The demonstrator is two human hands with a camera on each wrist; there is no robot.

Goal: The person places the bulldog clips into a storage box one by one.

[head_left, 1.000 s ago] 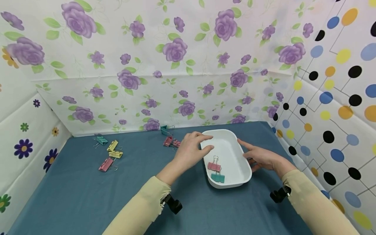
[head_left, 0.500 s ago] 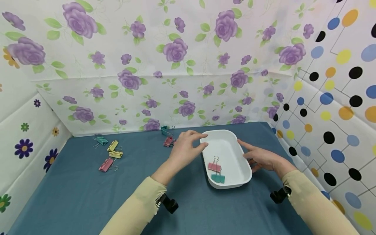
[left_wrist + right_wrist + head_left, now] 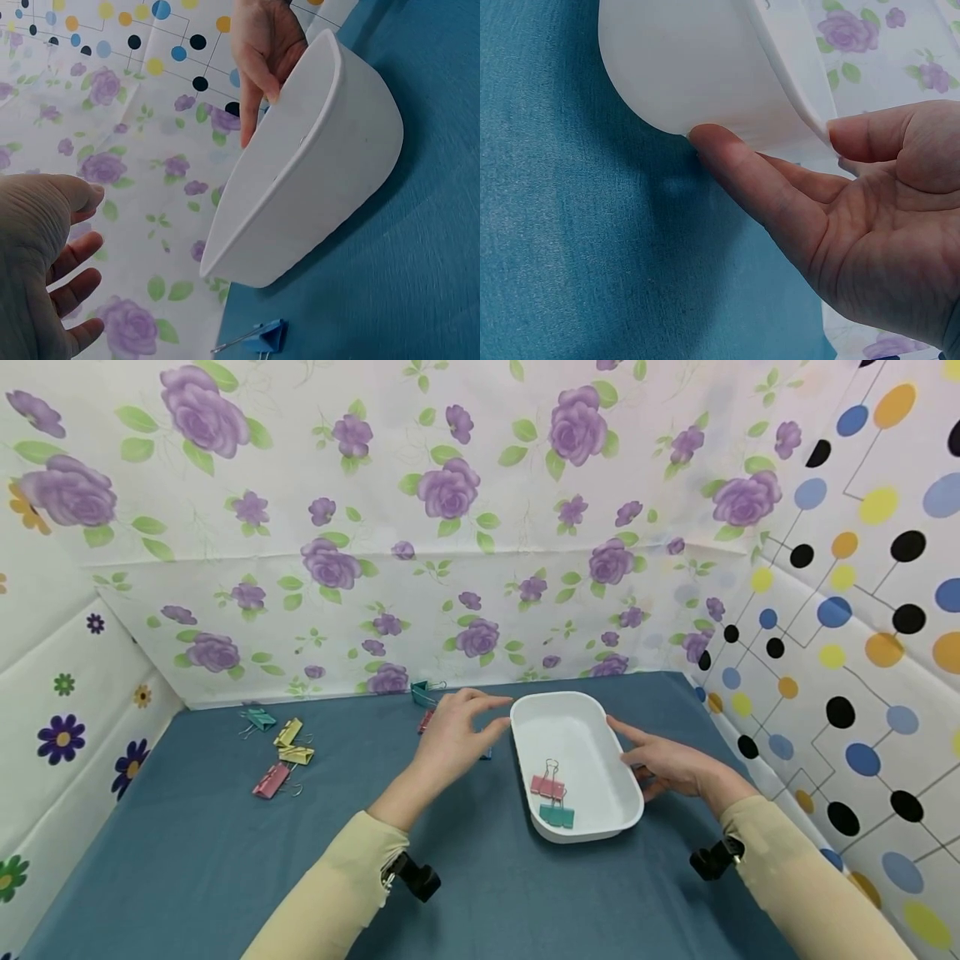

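Observation:
A white rectangular tray (image 3: 592, 810) stands right of centre, with a pink binder clip (image 3: 547, 787) and a teal binder clip (image 3: 557, 816) inside its near left corner. At the tray's right side my right hand (image 3: 671, 764) holds it, the thumb (image 3: 866, 137) at the rim and a finger (image 3: 742, 176) low by the base. My left hand (image 3: 453, 739) hovers just off the tray's left rim, thumb and fingers apart, with nothing between them. Partly hidden behind this hand are a blue binder clip (image 3: 266, 337) and a pink binder clip (image 3: 425, 721).
Another teal binder clip (image 3: 422, 692) lies by the flowered back wall. Farther left are a teal clip (image 3: 260, 718), two yellow clips, one of them the nearer yellow clip (image 3: 296, 755), and a pink clip (image 3: 271, 780). A dotted wall (image 3: 862, 693) borders the right side.
My left hand has drawn back leftward from over the tray to beside its left rim, uncovering part of the blue clip and covering more of the pink ones. The right hand and tray keep still.

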